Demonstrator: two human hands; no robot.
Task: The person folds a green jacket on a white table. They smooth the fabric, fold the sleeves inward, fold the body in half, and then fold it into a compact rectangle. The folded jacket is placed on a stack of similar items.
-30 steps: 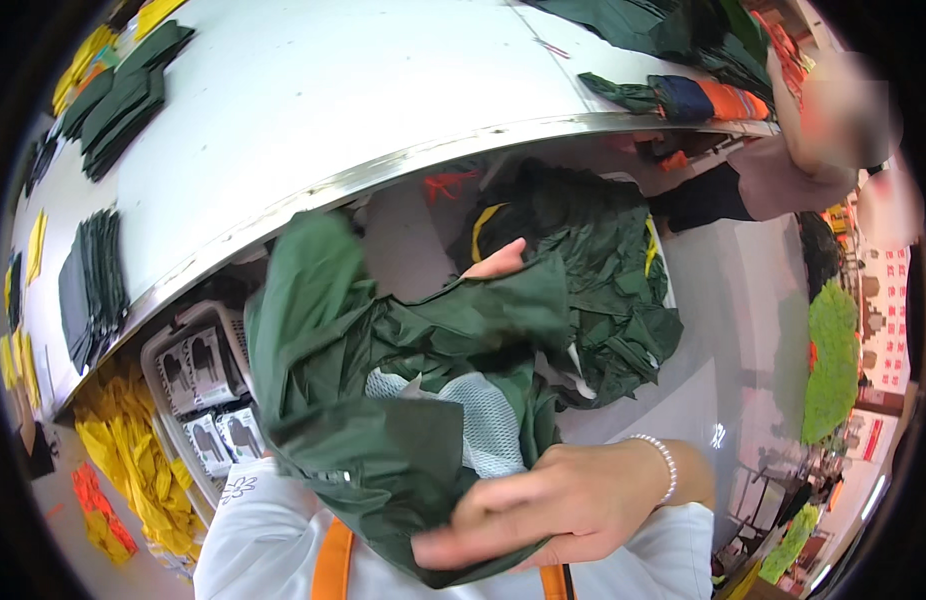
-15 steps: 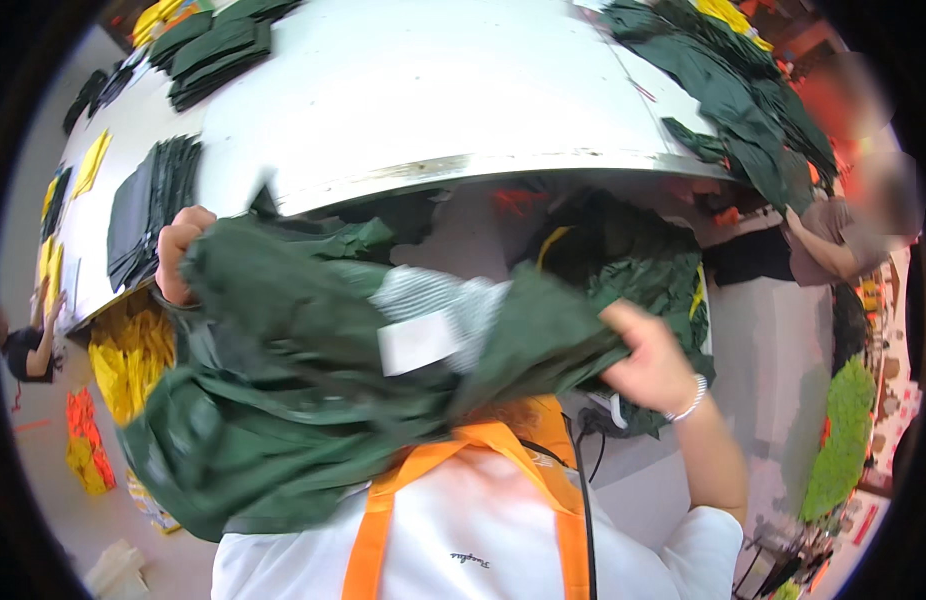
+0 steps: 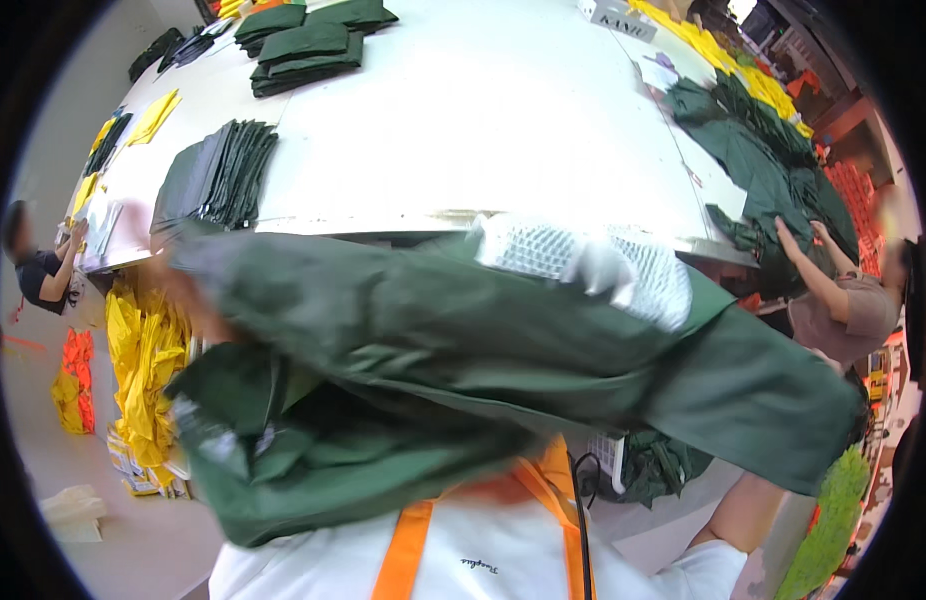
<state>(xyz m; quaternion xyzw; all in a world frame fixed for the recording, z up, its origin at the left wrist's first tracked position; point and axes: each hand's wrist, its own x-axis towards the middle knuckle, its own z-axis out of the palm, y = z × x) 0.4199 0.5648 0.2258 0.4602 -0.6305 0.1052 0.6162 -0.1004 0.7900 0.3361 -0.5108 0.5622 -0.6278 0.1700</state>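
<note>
A dark green rain jacket (image 3: 433, 330) is stretched sideways in front of my chest, blurred in places by motion. White mesh lining (image 3: 543, 250) shows along its upper edge. At the jacket's left end, my left hand (image 3: 186, 290) is closed on the cloth, smeared and partly covered by it. My right forearm rises behind the right end, where the green cloth hides most of the hand; that end is held up and pulled out. A loose lower part of the jacket hangs against my white shirt and orange straps.
A white table (image 3: 463, 120) lies ahead, with folded dark green garments (image 3: 223, 175) at its left. Yellow garments (image 3: 143, 370) hang below its left corner. At right, a co-worker (image 3: 843, 305) handles green garments (image 3: 773, 160); another person (image 3: 45, 270) stands far left.
The jacket has been spread wider, its right end carried out to the right with my right hand. More mesh lining shows at the top edge. The view has shifted left.
</note>
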